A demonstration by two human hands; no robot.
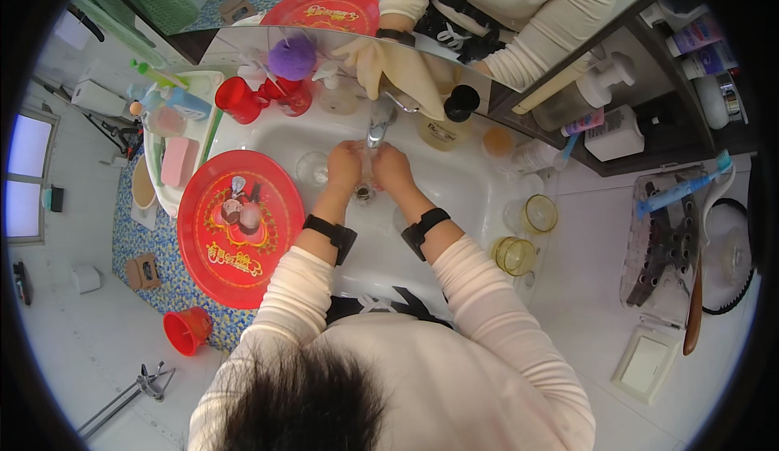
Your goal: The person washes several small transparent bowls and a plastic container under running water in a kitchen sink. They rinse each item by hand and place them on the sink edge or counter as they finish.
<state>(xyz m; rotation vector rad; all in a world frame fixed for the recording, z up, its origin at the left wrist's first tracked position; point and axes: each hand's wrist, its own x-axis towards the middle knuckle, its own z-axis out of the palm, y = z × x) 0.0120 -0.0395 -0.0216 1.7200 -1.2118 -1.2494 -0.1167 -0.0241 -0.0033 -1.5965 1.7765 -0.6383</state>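
Note:
Both of my hands are over the white washbasin (420,274), under the spout of the chrome faucet (380,124). My left hand (345,165) is on the left of the spout, its fingers turned in and mostly hidden. Across from it, my right hand (391,166) is bent the same way. Something clear, water or glass, shows between them; I cannot tell which. A clear glass (313,169) lies in the basin left of my left hand. The metal drain (363,193) is just below the hands. Each wrist wears a black strap.
A red round tray (240,229) overlaps the basin's left edge. Red mugs (238,99), a pump bottle (335,92) and a black-capped bottle (447,128) line the back. Yellowish glasses (540,214) stand on the right rim. A mirror (328,43) rises behind the faucet.

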